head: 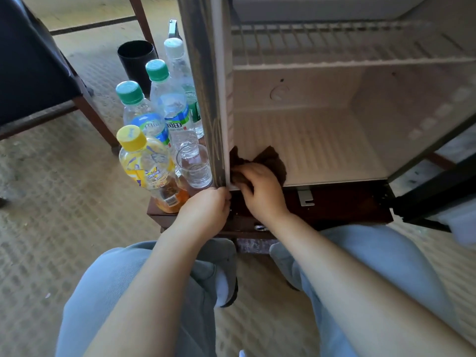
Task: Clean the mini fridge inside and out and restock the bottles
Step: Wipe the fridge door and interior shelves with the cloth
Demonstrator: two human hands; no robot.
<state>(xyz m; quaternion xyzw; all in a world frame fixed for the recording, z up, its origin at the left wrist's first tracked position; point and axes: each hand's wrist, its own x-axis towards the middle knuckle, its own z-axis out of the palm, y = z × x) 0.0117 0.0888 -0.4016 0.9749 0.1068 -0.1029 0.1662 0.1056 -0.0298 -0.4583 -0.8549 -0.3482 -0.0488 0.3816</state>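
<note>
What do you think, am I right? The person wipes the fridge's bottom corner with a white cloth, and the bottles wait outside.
In the head view the cloth is dark brown, not white. The right hand wipes the fridge's bottom corner, and the bottles wait outside.

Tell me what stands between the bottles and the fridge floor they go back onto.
The fridge's left side wall separates the bottles from the interior. At the floor's front left corner, the right hand holds a brown cloth. Elsewhere the floor is bare.
</note>
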